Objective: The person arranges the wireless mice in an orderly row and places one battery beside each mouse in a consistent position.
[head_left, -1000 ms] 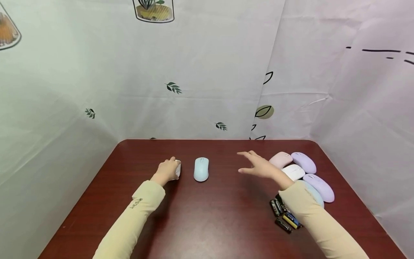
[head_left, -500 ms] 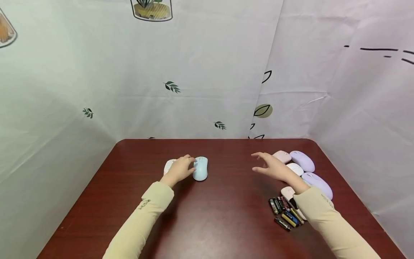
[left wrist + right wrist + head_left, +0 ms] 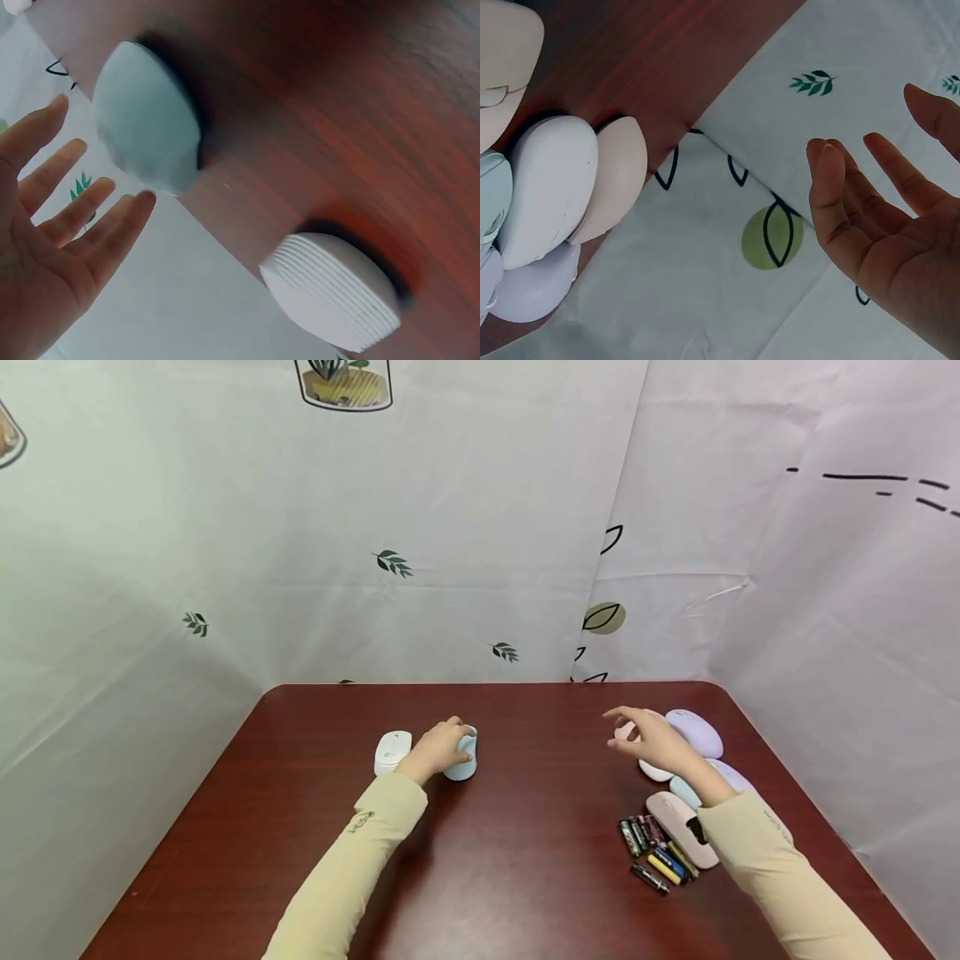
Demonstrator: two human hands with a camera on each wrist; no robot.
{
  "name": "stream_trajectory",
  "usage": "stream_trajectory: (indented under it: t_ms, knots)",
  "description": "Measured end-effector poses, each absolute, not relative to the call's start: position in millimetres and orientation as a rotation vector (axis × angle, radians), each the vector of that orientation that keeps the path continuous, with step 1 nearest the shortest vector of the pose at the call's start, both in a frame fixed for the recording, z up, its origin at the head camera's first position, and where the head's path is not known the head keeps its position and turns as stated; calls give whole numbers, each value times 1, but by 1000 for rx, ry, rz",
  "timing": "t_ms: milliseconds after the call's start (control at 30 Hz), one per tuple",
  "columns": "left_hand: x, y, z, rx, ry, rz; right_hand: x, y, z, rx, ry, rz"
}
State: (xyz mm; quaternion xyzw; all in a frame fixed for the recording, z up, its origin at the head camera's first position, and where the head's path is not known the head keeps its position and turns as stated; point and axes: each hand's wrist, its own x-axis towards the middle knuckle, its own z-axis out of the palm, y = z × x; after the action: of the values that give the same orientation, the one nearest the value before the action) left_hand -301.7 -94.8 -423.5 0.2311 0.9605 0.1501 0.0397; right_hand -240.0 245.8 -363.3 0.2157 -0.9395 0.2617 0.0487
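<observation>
In the head view my left hand (image 3: 435, 752) hovers at the left side of a light blue computer mouse (image 3: 461, 769). The left wrist view shows its fingers spread and bent a little, with the mouse uncovered beside them. Left of this hand lies a white mouse (image 3: 392, 751), which has a ribbed end (image 3: 330, 289) in the left wrist view. My right hand (image 3: 662, 747) hangs in the air, fingers loosely bent and holding nothing. Seen from the head, it partly covers a group of mice; a pale pink one (image 3: 619, 180) and a white one (image 3: 551, 187) show from the right wrist.
Purple mice, one of them (image 3: 694, 732) at the back, lie at the table's right. Nearer me, a pinkish mouse (image 3: 677, 827) with a dark recess sits beside several batteries (image 3: 663, 864). White printed cloth (image 3: 450, 527) stands behind the brown table (image 3: 510, 860).
My left hand has let go of the white mouse and moved right to the light blue one. My right hand has drifted right, over the group of mice.
</observation>
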Motion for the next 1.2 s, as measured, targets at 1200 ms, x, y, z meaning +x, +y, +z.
stream_trajectory:
  t_ms: [1200]
  knots:
    - [-304, -78, -419, 550, 2954, 247, -229, 299, -368, 412, -2893, 779]
